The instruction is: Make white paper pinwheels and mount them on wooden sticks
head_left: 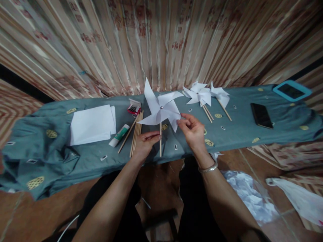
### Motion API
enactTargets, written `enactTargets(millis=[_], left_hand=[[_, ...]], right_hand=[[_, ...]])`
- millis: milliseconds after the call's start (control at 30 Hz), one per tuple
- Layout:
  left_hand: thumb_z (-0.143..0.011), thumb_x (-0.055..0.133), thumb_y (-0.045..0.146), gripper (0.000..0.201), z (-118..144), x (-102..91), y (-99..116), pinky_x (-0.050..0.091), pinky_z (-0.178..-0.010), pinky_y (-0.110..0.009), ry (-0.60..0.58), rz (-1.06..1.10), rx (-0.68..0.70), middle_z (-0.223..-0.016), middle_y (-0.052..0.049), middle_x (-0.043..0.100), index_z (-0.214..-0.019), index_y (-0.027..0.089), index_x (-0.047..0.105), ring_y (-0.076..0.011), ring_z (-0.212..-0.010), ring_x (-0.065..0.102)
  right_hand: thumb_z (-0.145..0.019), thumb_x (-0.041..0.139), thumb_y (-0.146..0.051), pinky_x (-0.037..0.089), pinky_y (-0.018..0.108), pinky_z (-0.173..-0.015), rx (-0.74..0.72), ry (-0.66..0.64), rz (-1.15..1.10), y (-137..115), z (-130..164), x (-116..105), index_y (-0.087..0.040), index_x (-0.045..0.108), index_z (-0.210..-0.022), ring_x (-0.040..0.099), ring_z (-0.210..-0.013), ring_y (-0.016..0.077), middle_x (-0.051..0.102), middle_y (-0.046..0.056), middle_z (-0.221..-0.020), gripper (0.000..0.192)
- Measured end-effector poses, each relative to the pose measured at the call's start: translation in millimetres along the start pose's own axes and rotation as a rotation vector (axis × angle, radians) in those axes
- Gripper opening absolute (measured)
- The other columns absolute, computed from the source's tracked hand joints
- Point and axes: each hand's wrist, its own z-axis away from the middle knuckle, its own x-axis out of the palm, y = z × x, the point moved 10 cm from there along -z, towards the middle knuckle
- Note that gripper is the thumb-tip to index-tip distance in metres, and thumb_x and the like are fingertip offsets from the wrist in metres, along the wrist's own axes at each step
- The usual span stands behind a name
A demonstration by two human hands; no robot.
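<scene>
Left hand (145, 143) fingers grip pinwheel (161, 109) stick; right hand (193, 129) fingers pinch its blade.

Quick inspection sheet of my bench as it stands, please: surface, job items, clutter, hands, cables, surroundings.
Surface: long table under a teal patterned cloth, rumpled at the left end.
Job's things: white paper pinwheel on a wooden stick; two finished pinwheels lying behind; stick bundle; paper sheets; glue stick.
Clutter: small red box, black phone, blue-framed tablet.
Hands: left hand grips the stick; right hand pinches a blade tip.
Cables: nothing seen.
Surroundings: striped curtain behind; plastic bags on the floor.
</scene>
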Motion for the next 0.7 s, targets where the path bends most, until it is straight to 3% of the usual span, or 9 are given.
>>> enactTargets(millis=[200, 700], left_hand=[[-0.048, 0.086, 0.032, 0.029, -1.2, -1.4, 0.4, 0.053, -0.084, -0.036, 0.014, 0.022, 0.018, -0.076, -0.004, 0.077, -0.073, 0.02, 0.078, -0.0208, -0.076, 0.069], [-0.047, 0.089, 0.035, 0.035, -0.8, 2.8, 0.6, 0.054, -0.087, -0.038, -0.009, 0.066, 0.029, -0.079, -0.005, 0.078, -0.076, 0.019, 0.079, -0.022, -0.079, 0.071]], right_hand=[[-0.057, 0.082, -0.038, 0.051, 0.03, -0.067, 0.175, -0.084, -0.184, 9.0, 5.7, 16.3, -0.02, 0.068, -0.09, 0.063, -0.063, 0.0146, 0.07, -0.003, -0.066, 0.039], [-0.055, 0.085, -0.04, 0.042, 0.022, -0.053, 0.267, -0.166, -0.289, 10.3, 19.9, 38.5, -0.02, 0.069, -0.084, 0.057, -0.052, 0.0086, 0.067, -0.005, -0.059, 0.039]])
